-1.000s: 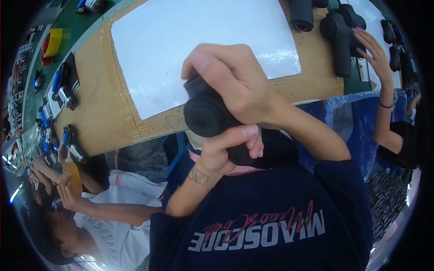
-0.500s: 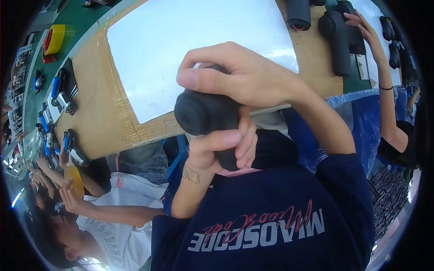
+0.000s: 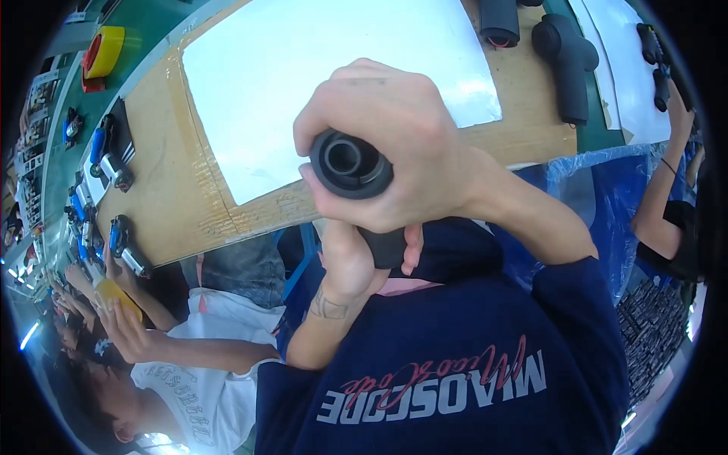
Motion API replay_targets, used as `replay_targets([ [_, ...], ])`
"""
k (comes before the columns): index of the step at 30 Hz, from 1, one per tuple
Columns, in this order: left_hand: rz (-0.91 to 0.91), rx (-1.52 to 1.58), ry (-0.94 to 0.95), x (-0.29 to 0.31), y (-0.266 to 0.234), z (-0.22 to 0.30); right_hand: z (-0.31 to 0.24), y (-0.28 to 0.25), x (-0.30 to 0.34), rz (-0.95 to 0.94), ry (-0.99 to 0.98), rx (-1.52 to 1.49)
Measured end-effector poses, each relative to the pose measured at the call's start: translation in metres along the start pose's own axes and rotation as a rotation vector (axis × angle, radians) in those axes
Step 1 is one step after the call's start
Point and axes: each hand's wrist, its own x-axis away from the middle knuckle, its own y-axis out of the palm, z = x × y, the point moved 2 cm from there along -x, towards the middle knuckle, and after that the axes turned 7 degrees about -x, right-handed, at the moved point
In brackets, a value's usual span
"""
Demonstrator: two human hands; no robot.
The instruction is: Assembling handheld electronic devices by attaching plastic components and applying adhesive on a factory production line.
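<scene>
head view: the right grip (image 3: 387, 129) was curled firmly round the head of a black device (image 3: 351, 165), thumb and forefinger pinching the collar of its round, hollow socket. the left grip (image 3: 349, 262) was wrapped about the handle below, fingertips showing at its far side. the device was held up in front of the chest, socket facing the camera, near the front edge of a brown board (image 3: 159, 189) on the green desk (image 3: 155, 34).

risk noted: if the right grip twisted harder than the left one held, the smooth handle could turn or slip; having no support visible under it, the device could drop past the edge toward the lap. contents deep in the socket could not be told.

edges and room: the board's front edge ran close by the hands. the widest room for moving lay ahead, over a white sheet (image 3: 250, 91). a second black device (image 3: 567, 68) and a black cylinder (image 3: 500, 23) limited the far right; a co-worker's arm (image 3: 212, 355) reached close to the left sleeve (image 3: 280, 402). blue plastic sheeting (image 3: 614, 189) hung at the right.
</scene>
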Motion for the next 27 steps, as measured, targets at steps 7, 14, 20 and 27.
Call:
replay_targets([
  [7,0.023,-0.121,-0.032,-0.002,0.009,-0.002,-0.004,-0.004,0.001,0.051,0.029,0.019],
  [14,0.099,-0.161,-0.034,-0.006,0.026,-0.010,-0.016,-0.054,0.018,0.064,0.031,0.321],
  [20,-0.063,-0.615,0.061,-0.016,0.039,-0.009,-0.003,-0.093,0.065,0.099,0.468,0.035],
  [27,0.011,-1.051,0.143,0.000,-0.001,0.028,-0.024,-0.184,0.110,0.623,0.763,-0.167],
])
